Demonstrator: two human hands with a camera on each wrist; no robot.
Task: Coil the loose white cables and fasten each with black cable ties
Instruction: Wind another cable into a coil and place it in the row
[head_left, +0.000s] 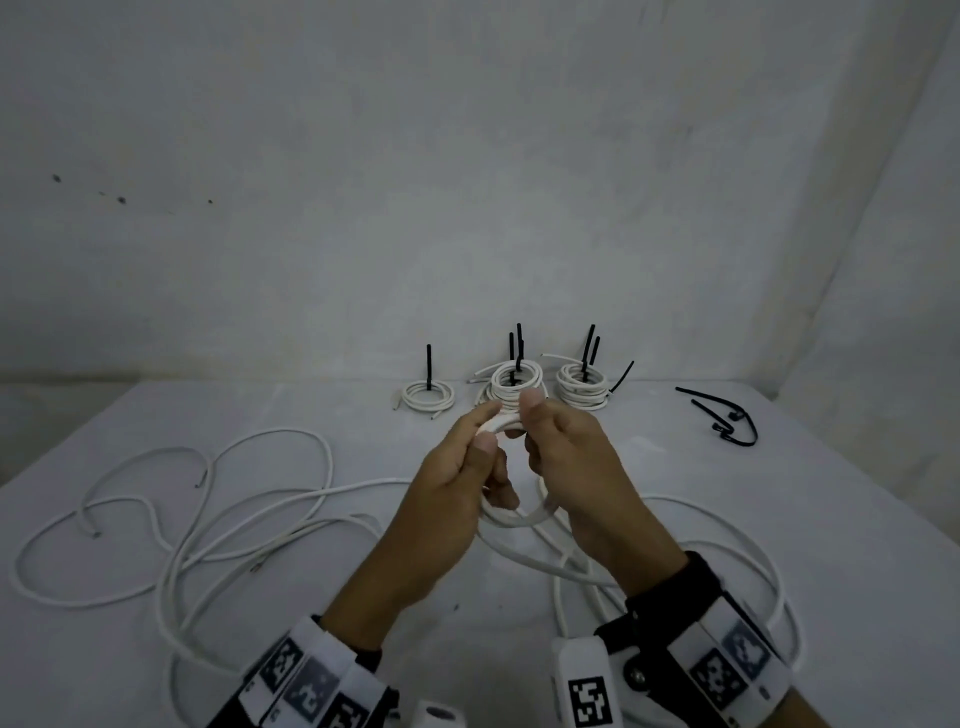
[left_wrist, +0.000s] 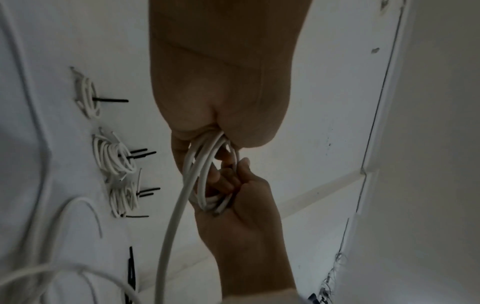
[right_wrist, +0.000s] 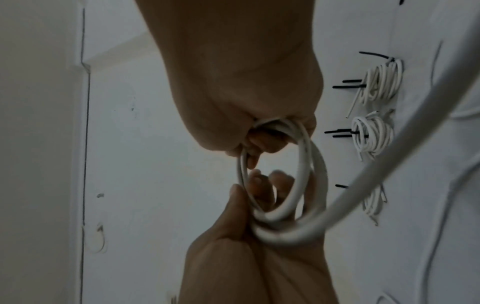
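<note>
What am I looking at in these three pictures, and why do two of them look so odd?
No machine here: a person works with bare hands, wearing cameras. The wide picture comes from the head; the other two come from each wrist, looking along the hand. The left hand and right hand both grip a half-wound coil of white cable. Loose cable sprawls over the white table. At the back sit three finished coils, fastened with black ties. Spare ties lie to the right.

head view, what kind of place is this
Probably a staged recording setup, not a real workshop: a table draped in plain white cloth, a bare white backdrop, and only tied cable coils and spare black ties laid out.
</note>
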